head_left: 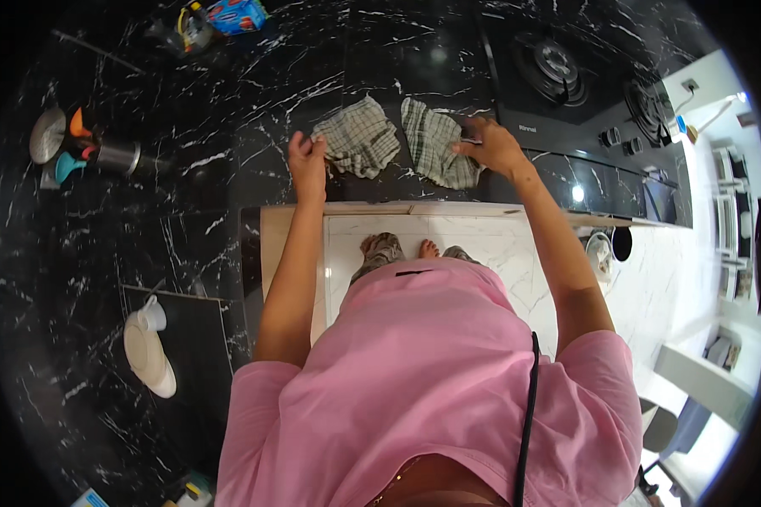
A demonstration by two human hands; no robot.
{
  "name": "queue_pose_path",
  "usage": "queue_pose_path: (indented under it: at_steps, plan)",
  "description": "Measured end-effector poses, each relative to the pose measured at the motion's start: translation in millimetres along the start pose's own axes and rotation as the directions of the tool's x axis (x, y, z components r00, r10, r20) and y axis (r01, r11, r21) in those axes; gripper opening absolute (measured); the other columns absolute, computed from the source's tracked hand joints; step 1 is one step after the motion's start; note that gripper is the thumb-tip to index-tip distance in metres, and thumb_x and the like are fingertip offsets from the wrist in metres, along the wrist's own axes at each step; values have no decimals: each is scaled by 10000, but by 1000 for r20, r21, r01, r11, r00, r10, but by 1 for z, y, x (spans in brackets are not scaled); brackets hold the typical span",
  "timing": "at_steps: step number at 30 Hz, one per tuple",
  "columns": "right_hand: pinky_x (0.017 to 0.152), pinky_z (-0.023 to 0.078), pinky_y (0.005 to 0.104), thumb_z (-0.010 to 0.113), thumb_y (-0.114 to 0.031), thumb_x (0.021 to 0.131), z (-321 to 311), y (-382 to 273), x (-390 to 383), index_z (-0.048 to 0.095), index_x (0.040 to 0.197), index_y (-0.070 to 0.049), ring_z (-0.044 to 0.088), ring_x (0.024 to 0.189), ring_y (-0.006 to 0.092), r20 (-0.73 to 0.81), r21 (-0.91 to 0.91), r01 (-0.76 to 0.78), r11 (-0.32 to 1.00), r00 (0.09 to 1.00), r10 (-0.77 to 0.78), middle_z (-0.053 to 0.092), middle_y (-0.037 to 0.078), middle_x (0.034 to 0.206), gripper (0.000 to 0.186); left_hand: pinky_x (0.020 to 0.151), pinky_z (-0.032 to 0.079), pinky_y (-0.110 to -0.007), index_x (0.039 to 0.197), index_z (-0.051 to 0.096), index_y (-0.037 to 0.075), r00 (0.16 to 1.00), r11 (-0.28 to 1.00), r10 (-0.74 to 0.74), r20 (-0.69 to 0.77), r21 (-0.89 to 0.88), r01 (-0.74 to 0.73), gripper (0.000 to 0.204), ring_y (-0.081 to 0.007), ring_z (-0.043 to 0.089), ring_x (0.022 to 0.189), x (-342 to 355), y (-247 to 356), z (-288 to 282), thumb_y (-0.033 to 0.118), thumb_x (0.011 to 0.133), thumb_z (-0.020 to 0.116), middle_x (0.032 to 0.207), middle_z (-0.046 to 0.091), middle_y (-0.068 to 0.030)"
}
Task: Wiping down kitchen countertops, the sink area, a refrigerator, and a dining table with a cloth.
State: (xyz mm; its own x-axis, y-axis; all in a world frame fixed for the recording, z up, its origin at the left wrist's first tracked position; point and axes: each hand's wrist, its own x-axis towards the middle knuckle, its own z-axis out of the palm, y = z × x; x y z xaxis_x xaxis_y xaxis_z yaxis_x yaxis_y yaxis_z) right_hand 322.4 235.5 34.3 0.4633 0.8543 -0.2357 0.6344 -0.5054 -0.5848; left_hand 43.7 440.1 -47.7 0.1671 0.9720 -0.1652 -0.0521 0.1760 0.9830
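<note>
Two checked cloths lie on the black counter in front of me, side by side with a narrow gap between them. At the outer edge of the left checked cloth (359, 135) is my left hand (307, 160), its fingers loosely bent and apart. Its thumb points at the cloth's edge; contact is hard to make out. Over the outer edge of the right checked cloth (435, 144) reaches my right hand (495, 148), thumb and fingers spread, with the thumb at the fabric. Both cloths look crumpled, with uneven folds.
A gas stove (566, 76) adjoins the cloths on the right. Far left stands a metal holder (118, 157) with utensils. A blue packet (237, 15) is at the back. Nearer left, a white cup (152, 314) and a pale oval item (148, 359) rest on a dark panel.
</note>
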Motion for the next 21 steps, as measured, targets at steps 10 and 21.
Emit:
queue_pose_path:
  at_steps: [10,21]
  plan:
    - [756,498,339,722,-152,801,32,6,-24,627,937,-33,636,792,251,-334,54,-64,996,939,78,655,127,865,204,991,451,-394,1396,475,44,551,724,289,783,198,-661,644,-310,583,1155,-52,38,86,77,803,725,1374,518,-220]
    - [754,514,344,584,100,763,-35,-130,-36,611,996,-26,682,871,292,-277,142,317,938,922,-270,686,135,942,266,1014,436,-354,1413,456,45,485,806,463,742,-124,-579,739,-241,552,1254,-9,48,118,-9,730,733,1383,542,-200]
